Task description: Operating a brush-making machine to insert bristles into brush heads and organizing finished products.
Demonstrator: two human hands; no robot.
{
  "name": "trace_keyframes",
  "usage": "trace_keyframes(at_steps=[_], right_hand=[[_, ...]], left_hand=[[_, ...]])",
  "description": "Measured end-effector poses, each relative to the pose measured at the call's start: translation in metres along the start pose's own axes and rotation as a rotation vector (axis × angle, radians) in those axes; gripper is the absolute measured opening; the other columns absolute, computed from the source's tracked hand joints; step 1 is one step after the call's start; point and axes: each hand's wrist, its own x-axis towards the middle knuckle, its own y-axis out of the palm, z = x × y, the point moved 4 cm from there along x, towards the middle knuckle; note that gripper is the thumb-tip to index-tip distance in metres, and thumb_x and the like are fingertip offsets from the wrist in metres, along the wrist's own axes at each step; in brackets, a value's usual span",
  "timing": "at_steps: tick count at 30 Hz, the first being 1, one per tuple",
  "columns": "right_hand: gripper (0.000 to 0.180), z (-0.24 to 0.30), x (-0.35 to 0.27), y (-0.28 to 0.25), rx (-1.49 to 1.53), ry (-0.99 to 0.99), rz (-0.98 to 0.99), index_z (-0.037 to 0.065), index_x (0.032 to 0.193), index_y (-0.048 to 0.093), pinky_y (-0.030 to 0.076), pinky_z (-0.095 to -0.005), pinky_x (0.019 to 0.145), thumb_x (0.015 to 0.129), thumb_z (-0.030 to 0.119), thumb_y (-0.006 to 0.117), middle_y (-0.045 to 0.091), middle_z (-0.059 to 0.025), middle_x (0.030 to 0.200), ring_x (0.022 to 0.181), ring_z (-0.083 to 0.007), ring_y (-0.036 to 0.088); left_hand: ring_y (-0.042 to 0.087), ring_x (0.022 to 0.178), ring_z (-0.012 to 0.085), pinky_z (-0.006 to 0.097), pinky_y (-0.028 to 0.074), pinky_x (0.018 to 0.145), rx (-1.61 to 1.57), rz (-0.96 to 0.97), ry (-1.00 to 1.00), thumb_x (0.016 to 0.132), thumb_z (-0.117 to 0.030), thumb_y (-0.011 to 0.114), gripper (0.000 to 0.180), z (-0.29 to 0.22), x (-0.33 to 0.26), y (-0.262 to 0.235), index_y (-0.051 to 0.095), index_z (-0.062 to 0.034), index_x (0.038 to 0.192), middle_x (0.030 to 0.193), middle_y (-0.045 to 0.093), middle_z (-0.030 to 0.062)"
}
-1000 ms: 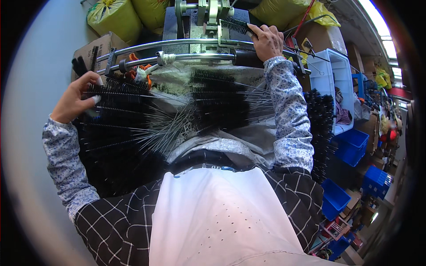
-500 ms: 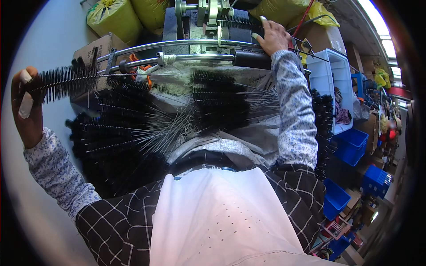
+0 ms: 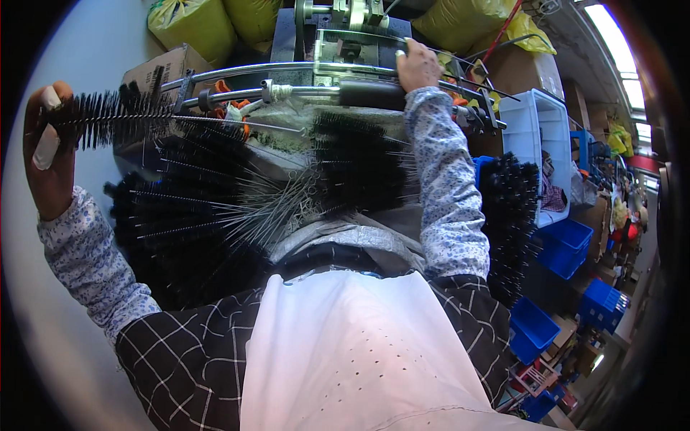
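Left hand [image 3: 47, 154] is gripping one black bottle brush [image 3: 115, 115] by its bristle end, fingers closed round it, raised out to the left; its wire stem is pointing right toward the machine [image 3: 345, 29]. Right hand [image 3: 417, 66] is resting on the machine's top edge, fingers curled over it, holding nothing loose. Brush pile [image 3: 194, 223] is lying on the surface below, too many to count. A second stack [image 3: 510, 215] is sitting right, beside one white bin [image 3: 535, 144].
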Motion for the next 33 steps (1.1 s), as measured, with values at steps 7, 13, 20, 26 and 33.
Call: trace_keyframes(at_steps=[7, 13, 20, 26, 33], right_hand=[[0.026, 0.073, -0.006, 0.011, 0.013, 0.011, 0.092, 0.009, 0.1, 0.05, 0.036, -0.0461, 0.078, 0.078, 0.022, 0.048, 0.053, -0.0056, 0.096, 0.096, -0.0218, 0.049], [0.022, 0.059, -0.008, 0.0, 0.052, -0.042, 0.108, 0.007, 0.099, 0.05, 0.038, -0.0447, 0.077, 0.079, 0.016, 0.046, 0.053, -0.0074, 0.097, 0.094, -0.0235, 0.05], [0.032, -0.042, 0.005, -0.003, -0.007, -0.084, 0.028, 0.011, 0.106, 0.05, 0.04, -0.0445, 0.077, 0.078, 0.025, 0.048, 0.054, -0.0107, 0.1, 0.095, -0.027, 0.051], [0.037, -0.105, 0.033, -0.012, 0.095, -0.149, 0.179, 0.015, 0.111, 0.05, 0.038, -0.0357, 0.084, 0.079, 0.033, 0.049, 0.055, -0.012, 0.1, 0.095, -0.0284, 0.05], [0.027, -0.13, 0.047, -0.035, -0.02, -0.166, 0.344, 0.014, 0.104, 0.056, 0.04, -0.0311, 0.082, 0.081, 0.028, 0.049, 0.056, -0.0067, 0.102, 0.095, -0.0235, 0.052]], left_hand=[[0.043, 0.083, 0.0135, 0.023, 0.037, 0.077, 0.04, -0.036, -0.023, 0.082, -0.02, 0.05, 0.033, 0.0, 0.012, 0.021, 0.04, -0.005, 0.11, 0.097, 0.04, 0.0076], [0.044, 0.087, 0.0122, 0.023, 0.037, 0.078, 0.052, -0.048, -0.028, 0.083, -0.014, 0.049, 0.031, -0.002, 0.018, 0.023, 0.04, -0.0038, 0.11, 0.1, 0.042, 0.0076], [0.045, 0.095, 0.0137, 0.025, 0.036, 0.082, -0.081, -0.123, -0.087, 0.083, -0.023, 0.045, 0.038, 0.007, -0.003, -0.008, 0.039, -0.0046, 0.115, 0.108, 0.043, 0.0077], [0.046, 0.089, 0.0115, 0.024, 0.037, 0.072, -0.151, -0.186, -0.138, 0.084, -0.023, 0.042, 0.035, 0.006, -0.001, 0.004, 0.039, -0.0054, 0.114, 0.11, 0.045, 0.0074], [0.048, 0.08, 0.0127, 0.024, 0.04, 0.06, -0.212, 0.211, -0.186, 0.082, -0.028, 0.041, 0.04, 0.011, 0.028, 0.066, 0.036, -0.0055, 0.114, 0.104, 0.043, 0.0111]])
